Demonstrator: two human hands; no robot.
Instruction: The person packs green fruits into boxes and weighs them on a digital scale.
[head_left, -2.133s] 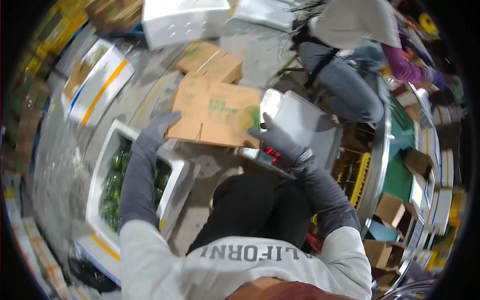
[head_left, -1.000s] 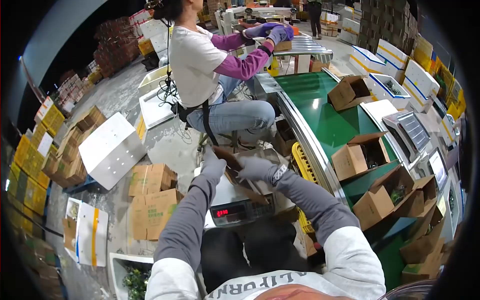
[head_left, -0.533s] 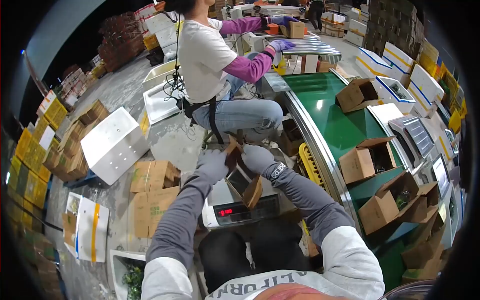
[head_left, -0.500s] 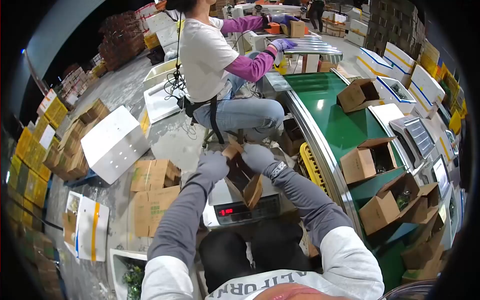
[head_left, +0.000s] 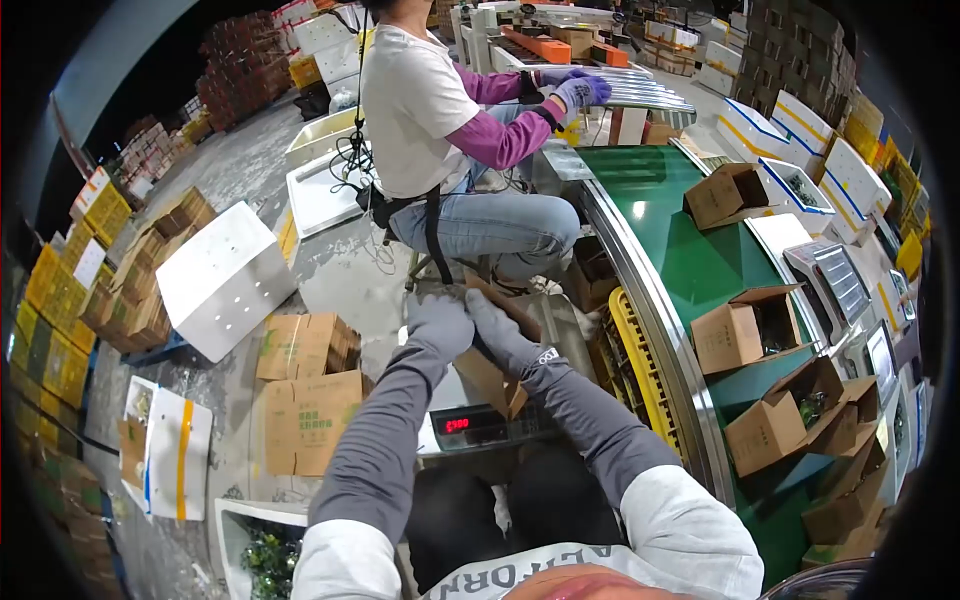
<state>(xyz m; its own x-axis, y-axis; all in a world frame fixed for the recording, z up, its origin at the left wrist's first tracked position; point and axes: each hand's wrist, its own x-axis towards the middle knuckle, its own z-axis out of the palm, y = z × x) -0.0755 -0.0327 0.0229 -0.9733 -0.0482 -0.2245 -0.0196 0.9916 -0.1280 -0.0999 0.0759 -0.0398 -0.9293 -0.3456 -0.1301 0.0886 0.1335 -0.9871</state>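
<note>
Your two gloved hands (head_left: 441,325), one brown carton (head_left: 487,384) at them, one scale (head_left: 492,432) with one red display (head_left: 457,424), one co-worker (head_left: 415,110) with two purple gloves (head_left: 583,92), one green belt (head_left: 640,215), at least three open boxes (head_left: 722,338) on it, one foam box (head_left: 228,540) of greens (head_left: 268,567).

Grey floor (head_left: 240,140), green conveyor belt (head_left: 645,245)

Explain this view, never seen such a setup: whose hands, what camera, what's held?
No robot here: the grey-gloved left hand and right hand belong to the person wearing the camera. It sits on their head, looking forward and down. Both hands are on a brown cardboard box at a white electronic scale with red digits; the exact grip is hidden. On the green conveyor belt at right stand open cardboard boxes. Ahead sits another person in purple sleeves.
</note>
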